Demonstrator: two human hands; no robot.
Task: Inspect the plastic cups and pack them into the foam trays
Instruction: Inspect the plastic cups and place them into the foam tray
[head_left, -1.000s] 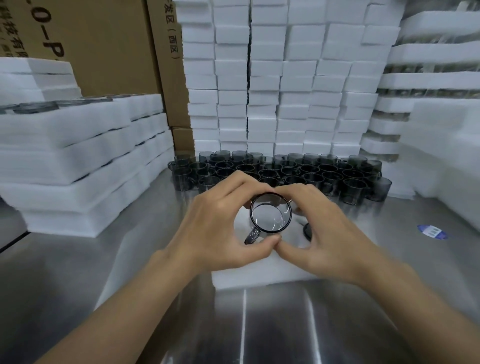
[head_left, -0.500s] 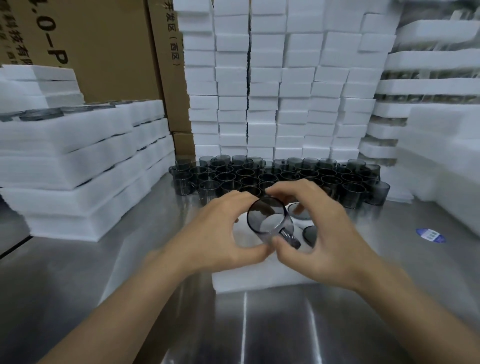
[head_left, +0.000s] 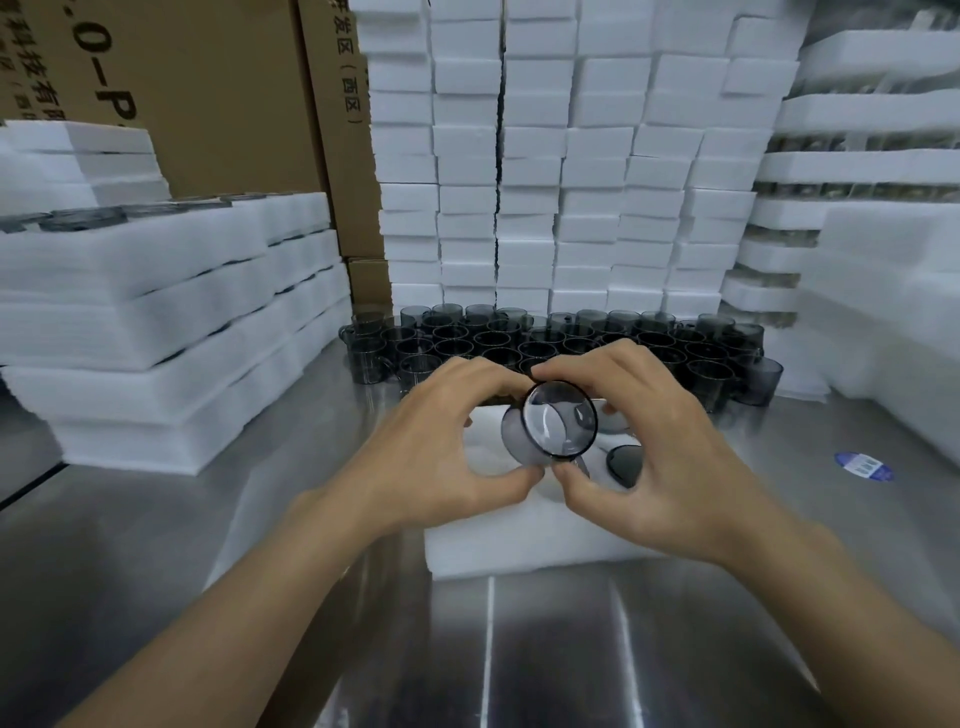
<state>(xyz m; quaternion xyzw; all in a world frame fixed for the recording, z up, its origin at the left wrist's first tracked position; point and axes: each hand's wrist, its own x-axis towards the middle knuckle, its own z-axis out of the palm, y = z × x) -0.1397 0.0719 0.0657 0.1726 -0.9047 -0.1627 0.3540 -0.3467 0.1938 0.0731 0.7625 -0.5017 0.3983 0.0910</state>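
Smoky grey plastic, see-through with a dark rim: that is the cup (head_left: 556, 421) we see held just above the foam tray (head_left: 519, 545), tipped on its side so that its open mouth faces the camera. Both hands have hold of it. The left hand (head_left: 441, 457) curls round the cup's left side, forefinger over the top and thumb underneath. The right hand (head_left: 660, 457) pinches the rim from the right in the same way, with the two forefinger tips close together above the cup and the two thumbs close together below it. What looks like the handle points down between the thumbs. The foam tray is white and lies flat on a steel table (head_left: 311, 519). On the tray's top, right of the held cup, sits a dark round shape (head_left: 626, 465) — whether a seated cup or a bare pocket we cannot tell. Behind the tray stand the loose cups (head_left: 571, 343), packed mouth-up in rows. Behind those rises a wall of foam blocks (head_left: 571, 182). Left of the tray stands a stack of filled trays (head_left: 156, 312), with cardboard boxes (head_left: 218, 93) behind it — and to the tray's right a blue sticker (head_left: 862, 466) lies on the table.
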